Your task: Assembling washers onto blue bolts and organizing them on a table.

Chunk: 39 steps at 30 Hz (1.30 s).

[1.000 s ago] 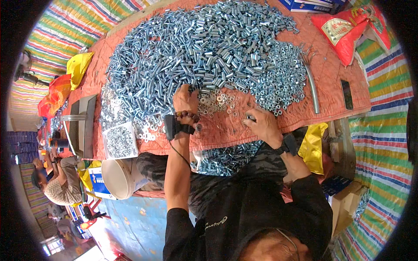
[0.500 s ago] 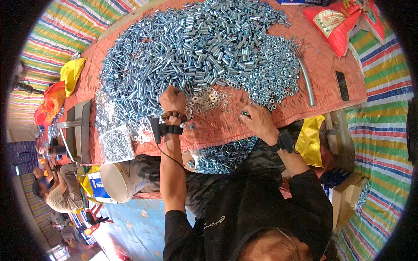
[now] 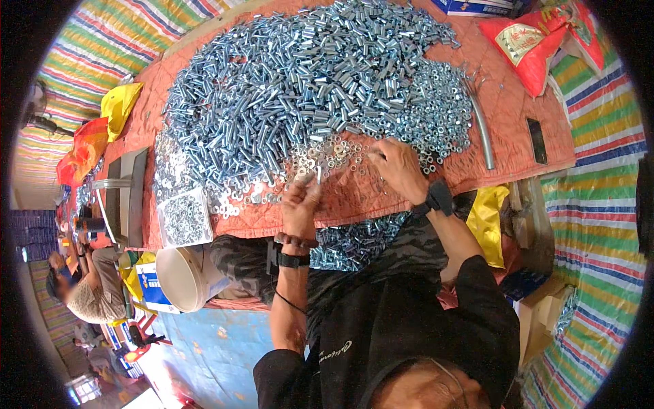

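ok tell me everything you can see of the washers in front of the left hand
The washers are small round rings with open centres, metallic-looking, mostly pale silver, a few yellowish. They lie loosely scattered, some overlapping, on red quilted cloth, on the near side of a heap of cylindrical metal pieces. The left hand is at their near edge, the right hand at their right; contact is unclear.

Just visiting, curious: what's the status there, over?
Left hand pinching small silver metal cylinder. Right hand beside loose silver metal washers. Blue-grey metal tubes heaped beyond.
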Available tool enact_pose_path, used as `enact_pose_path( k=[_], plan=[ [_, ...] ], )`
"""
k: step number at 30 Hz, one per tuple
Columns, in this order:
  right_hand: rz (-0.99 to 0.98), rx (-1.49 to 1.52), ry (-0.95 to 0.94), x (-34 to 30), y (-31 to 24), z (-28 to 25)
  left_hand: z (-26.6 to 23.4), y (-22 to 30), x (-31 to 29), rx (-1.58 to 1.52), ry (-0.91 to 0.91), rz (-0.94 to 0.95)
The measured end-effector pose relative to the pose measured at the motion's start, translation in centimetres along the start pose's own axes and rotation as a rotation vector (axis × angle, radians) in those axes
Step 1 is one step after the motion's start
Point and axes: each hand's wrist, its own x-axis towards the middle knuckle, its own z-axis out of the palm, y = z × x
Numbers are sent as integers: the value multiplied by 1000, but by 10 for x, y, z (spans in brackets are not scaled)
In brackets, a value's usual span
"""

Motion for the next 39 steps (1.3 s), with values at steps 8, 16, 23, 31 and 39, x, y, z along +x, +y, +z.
enact_pose_path(
  k=[8,16,23,31,39],
  plan=[
    [-35,-228,-33,57,9,40,20,-2,-28,704,-32,224],
    [111,530,-198,30,2,16,24,-6,6,804,-124,438],
    [334,1345,-383,-4,-1,15,29,-13,21,823,-98,607],
    [254,1159,-326,-15,-15,36,41,-14,14,868,-62,717],
    [222,923,-284,-21,-17,42,44,-18,12,886,0,685]
  ],
)
